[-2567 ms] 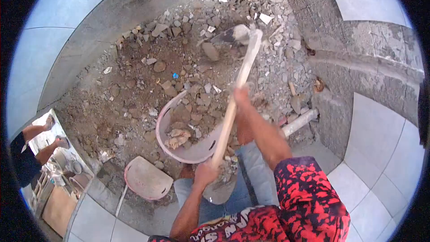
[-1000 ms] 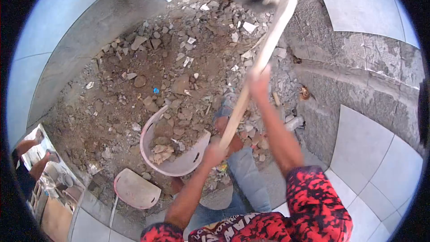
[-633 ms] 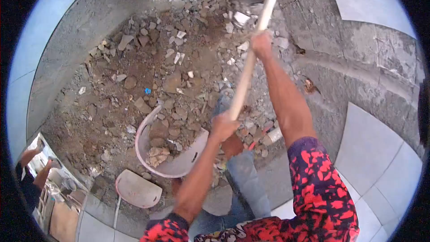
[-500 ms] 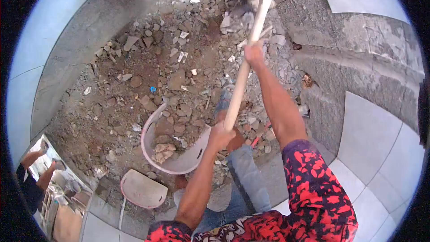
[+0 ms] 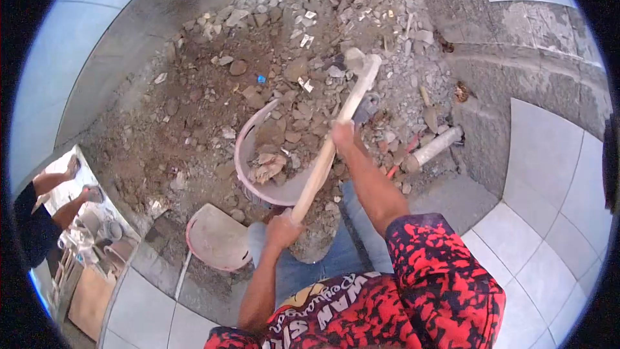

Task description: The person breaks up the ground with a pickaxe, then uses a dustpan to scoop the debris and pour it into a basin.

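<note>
Hoe (image 5: 320,165) across pink basin (image 5: 240,155) of rubble (image 5: 279,139)

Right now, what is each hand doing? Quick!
Left hand: closed on the handle, near its end.
Right hand: closed on the handle, farther up.

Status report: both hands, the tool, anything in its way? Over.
Left hand, right hand shut on hoe handle. Hoe head on rubble beyond pink basin. Pipe apart, to its right.
</note>
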